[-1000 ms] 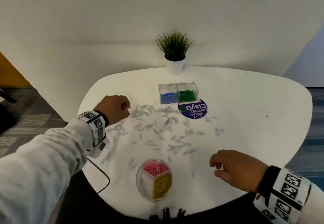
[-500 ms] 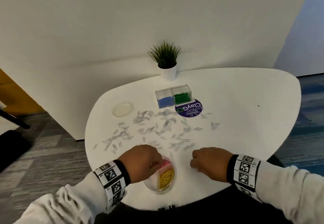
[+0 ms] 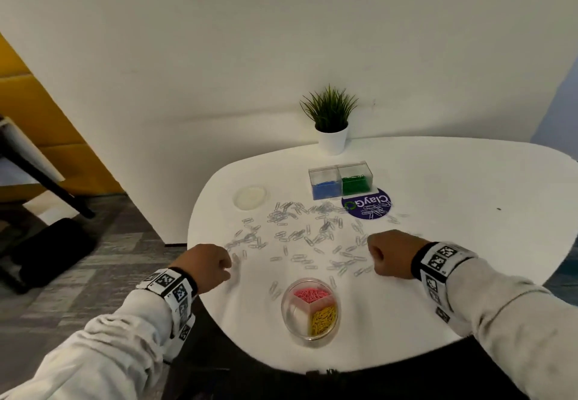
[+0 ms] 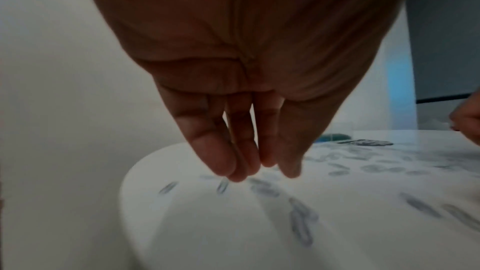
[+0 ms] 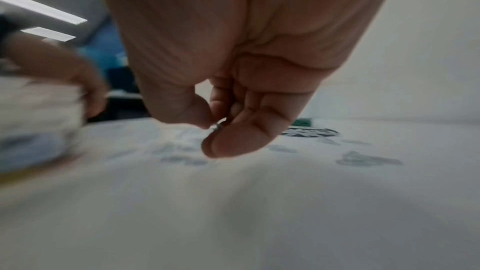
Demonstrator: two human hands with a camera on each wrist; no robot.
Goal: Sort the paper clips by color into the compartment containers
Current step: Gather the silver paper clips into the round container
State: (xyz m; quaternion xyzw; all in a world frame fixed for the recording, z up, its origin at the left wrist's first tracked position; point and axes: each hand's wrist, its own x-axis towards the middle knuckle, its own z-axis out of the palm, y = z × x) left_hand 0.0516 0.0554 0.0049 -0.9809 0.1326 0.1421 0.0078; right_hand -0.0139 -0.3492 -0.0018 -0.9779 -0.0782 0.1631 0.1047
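Left hand (image 3: 205,266): I see its fingers straight, pointing down together, tips just above silver paper clips (image 3: 300,233) at the scatter's left edge; nothing held.
Right hand (image 3: 389,254): curled, pinching 1 small clip (image 5: 219,126) at the scatter's right edge.
Round container (image 3: 309,312): near me, between both hands, pink and yellow filled.
Rectangular container (image 3: 341,177): beyond the scatter.

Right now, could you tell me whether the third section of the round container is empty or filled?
Empty, as far as the head view shows: the round container holds pink clips and yellow clips, while its third section looks bare.
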